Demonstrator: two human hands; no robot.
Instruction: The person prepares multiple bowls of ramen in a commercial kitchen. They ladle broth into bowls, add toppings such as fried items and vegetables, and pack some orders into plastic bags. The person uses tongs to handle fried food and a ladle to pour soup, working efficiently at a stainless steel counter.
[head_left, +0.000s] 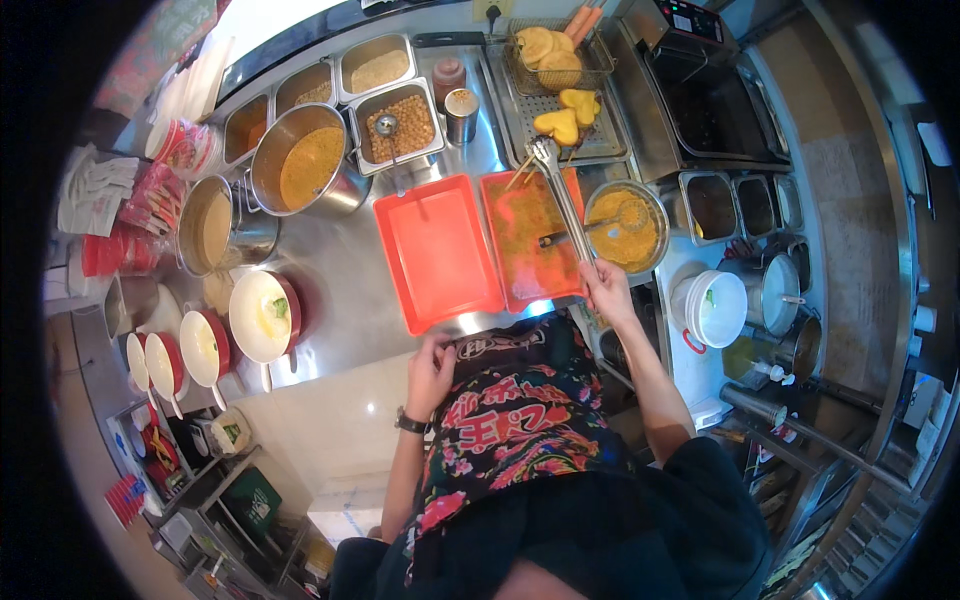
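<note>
Metal tongs (564, 196) are held at their handle end by my right hand (609, 294); their tips touch skewers beside yellow heart-shaped pieces (556, 126) on a perforated metal tray (611, 142). Under the tongs lies an orange-red tray (525, 259) coated with sauce. My left hand (430, 375), with a dark wristband, is loosely curled at the counter's front edge, near a second orange-red tray (442, 255) with nothing in it. Right of the sauced tray stands a metal bowl (626, 225) of yellow-orange crumbs, a slotted utensil (592, 225) across its rim.
Tall pots (341, 187) of orange and pale liquid stand left, near metal pans (401, 120) of toppings. White-lined red saucepans (262, 315) line the left front. A wire basket (559, 71) with round buns is at the back, a fryer (720, 112) right, white buckets (709, 307) nearer.
</note>
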